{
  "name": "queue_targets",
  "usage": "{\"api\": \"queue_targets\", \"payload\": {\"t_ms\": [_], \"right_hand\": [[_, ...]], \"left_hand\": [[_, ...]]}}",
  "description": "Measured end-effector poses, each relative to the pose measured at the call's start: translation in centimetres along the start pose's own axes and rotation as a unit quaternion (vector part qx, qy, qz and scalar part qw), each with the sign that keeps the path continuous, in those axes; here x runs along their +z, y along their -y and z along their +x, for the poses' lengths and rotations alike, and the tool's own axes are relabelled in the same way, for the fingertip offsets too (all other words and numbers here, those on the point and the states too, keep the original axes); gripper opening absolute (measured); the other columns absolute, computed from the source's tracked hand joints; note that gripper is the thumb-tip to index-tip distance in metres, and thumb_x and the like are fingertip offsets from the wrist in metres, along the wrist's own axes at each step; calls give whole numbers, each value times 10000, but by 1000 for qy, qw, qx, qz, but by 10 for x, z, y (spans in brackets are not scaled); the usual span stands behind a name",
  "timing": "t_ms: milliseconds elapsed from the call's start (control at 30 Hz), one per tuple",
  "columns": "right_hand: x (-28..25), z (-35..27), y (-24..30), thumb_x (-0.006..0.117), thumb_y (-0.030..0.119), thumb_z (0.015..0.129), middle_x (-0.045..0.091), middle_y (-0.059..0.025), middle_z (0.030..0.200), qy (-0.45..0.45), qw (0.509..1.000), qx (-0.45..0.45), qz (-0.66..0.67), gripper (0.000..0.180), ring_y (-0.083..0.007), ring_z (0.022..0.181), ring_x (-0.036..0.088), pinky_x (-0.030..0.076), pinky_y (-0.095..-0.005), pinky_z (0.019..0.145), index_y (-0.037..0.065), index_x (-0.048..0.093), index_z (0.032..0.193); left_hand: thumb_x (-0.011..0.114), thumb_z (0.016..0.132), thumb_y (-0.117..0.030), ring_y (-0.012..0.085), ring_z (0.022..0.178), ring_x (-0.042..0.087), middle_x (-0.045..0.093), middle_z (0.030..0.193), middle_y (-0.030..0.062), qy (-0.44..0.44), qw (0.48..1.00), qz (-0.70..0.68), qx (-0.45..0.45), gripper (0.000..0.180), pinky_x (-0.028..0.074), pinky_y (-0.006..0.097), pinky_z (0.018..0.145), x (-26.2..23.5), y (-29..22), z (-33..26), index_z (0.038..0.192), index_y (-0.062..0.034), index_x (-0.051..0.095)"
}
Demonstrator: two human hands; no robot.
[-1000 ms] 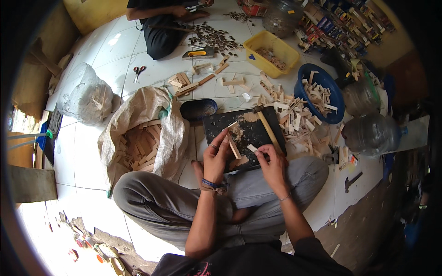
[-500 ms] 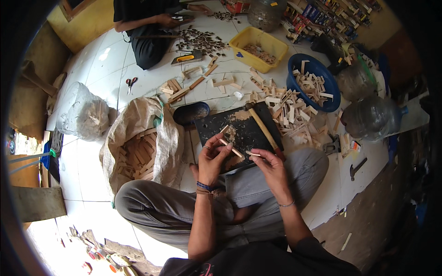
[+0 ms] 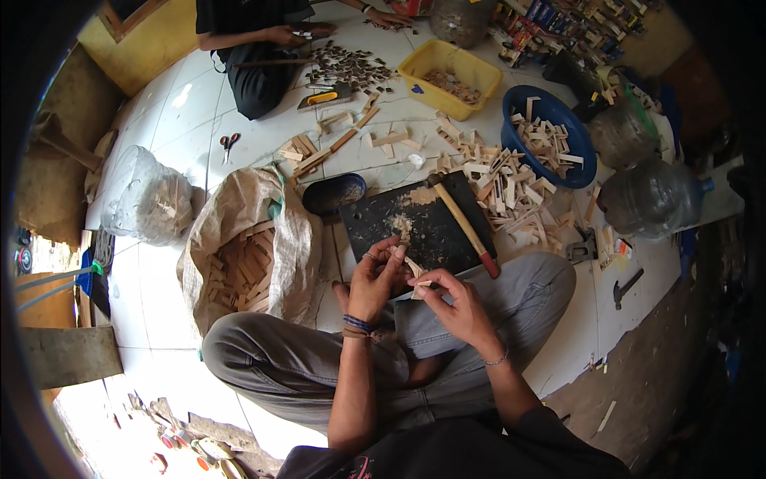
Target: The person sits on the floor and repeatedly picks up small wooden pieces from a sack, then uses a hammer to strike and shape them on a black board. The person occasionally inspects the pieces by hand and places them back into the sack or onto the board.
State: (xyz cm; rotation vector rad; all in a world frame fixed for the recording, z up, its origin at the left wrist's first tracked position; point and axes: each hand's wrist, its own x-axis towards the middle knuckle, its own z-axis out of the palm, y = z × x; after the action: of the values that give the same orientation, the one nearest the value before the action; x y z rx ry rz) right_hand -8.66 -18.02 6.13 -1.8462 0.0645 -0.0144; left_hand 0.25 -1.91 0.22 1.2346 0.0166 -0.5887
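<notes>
I read the step as trimming/fitting a small wood piece point(image 3: 420, 283), held at frame centre between both hands, just below the black work board point(image 3: 423, 227). Left hand point(image 3: 375, 279) pinches it w/ fingertips; right hand point(image 3: 451, 303) grips its lower end. Next move needs a steady grip. Open room: bare floor tiles point(image 3: 152, 271) at left; wood offcuts point(image 3: 511, 188) and hammer point(image 3: 463, 223) crowd upper right.

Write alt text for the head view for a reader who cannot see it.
A person sitting cross-legged on a tiled floor holds a small wood piece between the left hand and right hand, over a dark work board dusted with sawdust, a hammer lying across it. A sack of wood strips lies to the left.
</notes>
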Motion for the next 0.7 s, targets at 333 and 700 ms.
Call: {"api": "queue_targets", "payload": {"t_ms": [333, 700], "right_hand": [[-23, 3, 0, 630, 143, 1055, 728, -73, 1117, 24, 989, 89, 119, 199, -128, 1007, 702, 550, -272, 885, -19, 639, 1169], [-38, 12, 8, 528, 144, 1104, 657, -45, 1122, 89, 978, 100, 163, 433, -76, 924, 584, 497, -234, 818, 50, 496, 1526]], "left_hand": [[711, 969, -110, 265, 885, 701, 697, 1082, 138, 127, 925, 326, 147, 435, 550, 356, 766, 11, -27, -21, 1393, -51, 632], [797, 884, -149, 314, 1001, 687, 731, 1077, 117, 13, 888, 339, 311, 364, 529, 401, 917, 12, -34, -13, 1237, -90, 733]]}}
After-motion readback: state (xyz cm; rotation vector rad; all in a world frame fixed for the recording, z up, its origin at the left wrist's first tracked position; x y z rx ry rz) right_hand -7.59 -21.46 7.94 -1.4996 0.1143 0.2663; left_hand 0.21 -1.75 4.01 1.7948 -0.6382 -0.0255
